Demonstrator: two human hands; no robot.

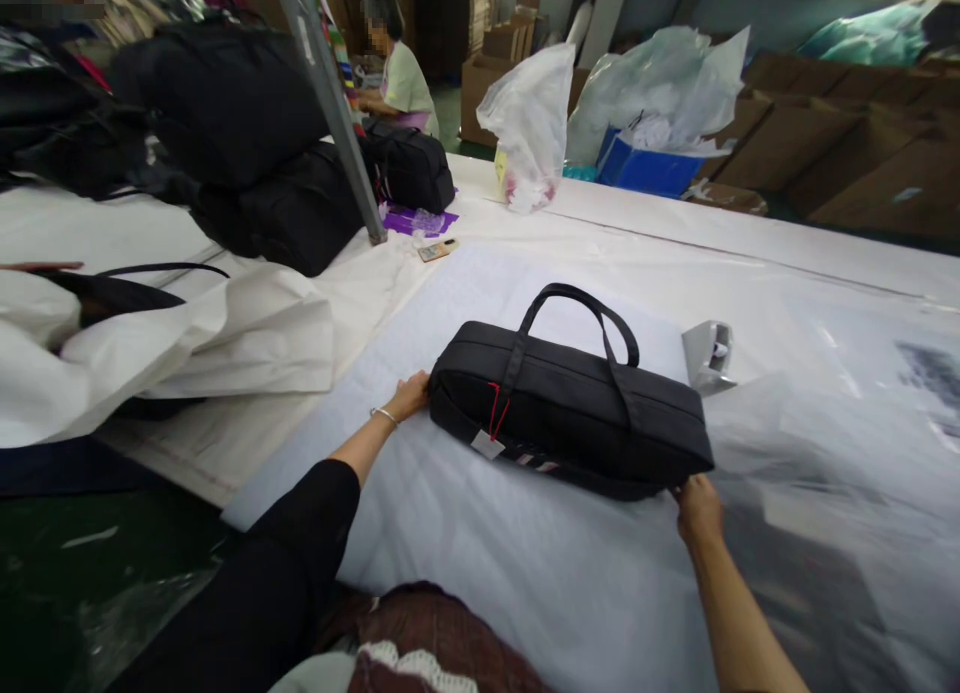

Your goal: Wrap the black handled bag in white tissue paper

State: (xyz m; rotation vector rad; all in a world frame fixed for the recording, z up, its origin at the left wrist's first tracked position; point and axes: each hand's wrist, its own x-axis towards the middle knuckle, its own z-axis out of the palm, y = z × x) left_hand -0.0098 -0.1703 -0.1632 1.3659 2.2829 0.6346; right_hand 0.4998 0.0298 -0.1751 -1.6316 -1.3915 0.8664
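A long black duffel bag (577, 393) stands on the pale sheet covering the table, its two carry handles looping up above the zipped top. From its front hangs a small white tag (488, 444) on a red string. At the bag's left end, my left hand (410, 395), with a bracelet at the wrist, has its fingers closed on the edge. My right hand (699, 508) grips the lower right corner, its fingertips partly hidden by the bag.
Behind the bag's right end stands a grey-white dispenser-like object (709, 357). Clear plastic sheeting (817, 533) lies at right. A metal post (334, 103), a phone (438, 250), and stacked black bags (232, 103) are at left. A co-worker (401, 78) sits beyond; white fabric (255, 323) lies left.
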